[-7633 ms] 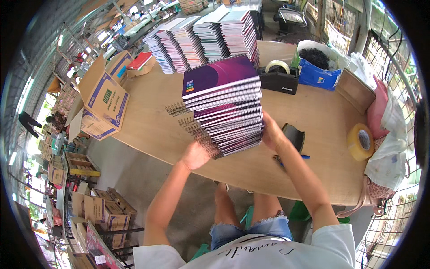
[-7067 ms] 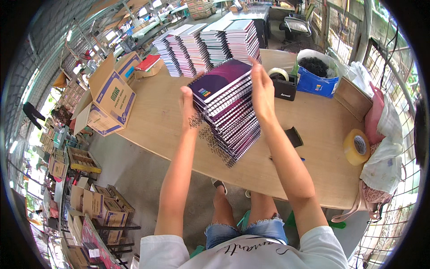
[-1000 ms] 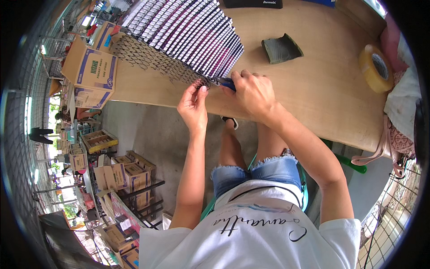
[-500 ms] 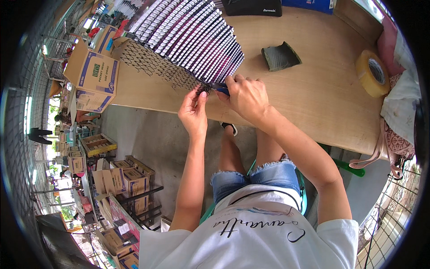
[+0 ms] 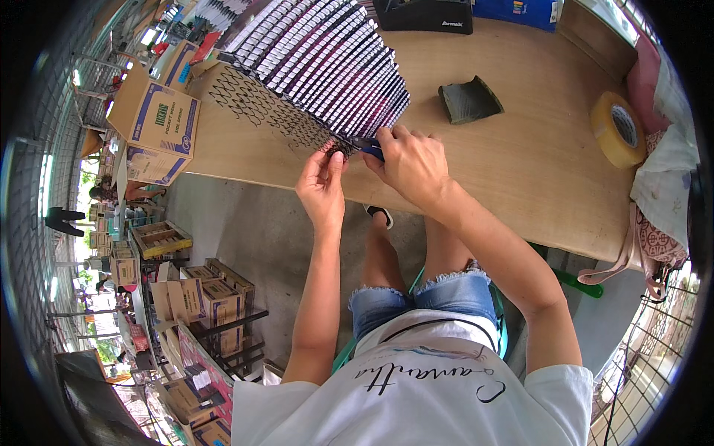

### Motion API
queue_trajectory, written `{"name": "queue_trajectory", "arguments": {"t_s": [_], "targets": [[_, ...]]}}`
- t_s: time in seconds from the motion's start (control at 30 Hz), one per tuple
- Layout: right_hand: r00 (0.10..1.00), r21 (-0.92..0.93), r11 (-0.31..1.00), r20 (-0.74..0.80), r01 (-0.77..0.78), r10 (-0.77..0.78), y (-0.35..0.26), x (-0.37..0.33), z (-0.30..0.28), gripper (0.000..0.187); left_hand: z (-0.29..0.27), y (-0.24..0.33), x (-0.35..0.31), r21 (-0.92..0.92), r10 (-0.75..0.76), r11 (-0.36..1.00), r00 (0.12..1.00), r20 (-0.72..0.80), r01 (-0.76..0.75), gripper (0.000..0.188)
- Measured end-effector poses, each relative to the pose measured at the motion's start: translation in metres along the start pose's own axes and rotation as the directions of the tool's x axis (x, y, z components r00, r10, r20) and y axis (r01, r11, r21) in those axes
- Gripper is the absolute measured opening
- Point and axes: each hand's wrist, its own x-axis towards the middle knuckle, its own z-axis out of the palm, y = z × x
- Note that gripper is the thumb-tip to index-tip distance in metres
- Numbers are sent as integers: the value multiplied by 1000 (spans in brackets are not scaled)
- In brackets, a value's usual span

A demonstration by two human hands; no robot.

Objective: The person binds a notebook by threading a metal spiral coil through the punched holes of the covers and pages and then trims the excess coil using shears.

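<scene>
So there's 1 tall stack of spiral notebooks (image 5: 327, 63) near the front edge of the table (image 5: 520, 171), spines facing the person, loose black wire coils (image 5: 268, 111) poking out its left side. Left hand (image 5: 321, 186) is pinching the coil ends at the stack's near corner; right hand (image 5: 414, 165) is wrapped around a blue-handled tool (image 5: 372, 150) with its tip right by that corner. Fingers hide most of the handle, so can't tell what the tip's gripping.

The stack blocks a good chunk of the table behind it. Right of it there's a dark curved piece (image 5: 471, 101), then a fat roll of tape (image 5: 617, 130) beside some bags (image 5: 658, 215). A black dispenser (image 5: 428, 16) and blue box (image 5: 517, 10) sit at the back, and 1 open carton (image 5: 160, 123) is off left.
</scene>
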Motion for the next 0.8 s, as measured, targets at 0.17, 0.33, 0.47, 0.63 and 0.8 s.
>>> {"name": "queue_trajectory", "arguments": {"t_s": [0.17, 0.33, 0.47, 0.63, 0.8], "targets": [[989, -56, 998, -143, 26, -34, -2, -8, -11, 39, -4, -2, 0, 12, -24, 1000, 1000, -6, 24, 20], [954, -157, 985, -278, 74, -116, -1, -5, -10, 39, -1, 8, 2, -1, -24, 1000, 1000, -3, 24, 21], [988, -73, 997, -148, 34, -44, -2, 1, -9, 39, 5, 14, 5, -41, -43, 998, 999, -28, 41, 22], [989, -32, 999, -144, 11, -15, -6, -3, -18, 38, 1, 10, 6, -40, -39, 998, 999, -36, 38, 20], [942, -151, 983, -301, 108, -150, -12, -4, -18, 38, -2, 14, 5, 6, 3, 1000, 999, -46, -3, 20]]}}
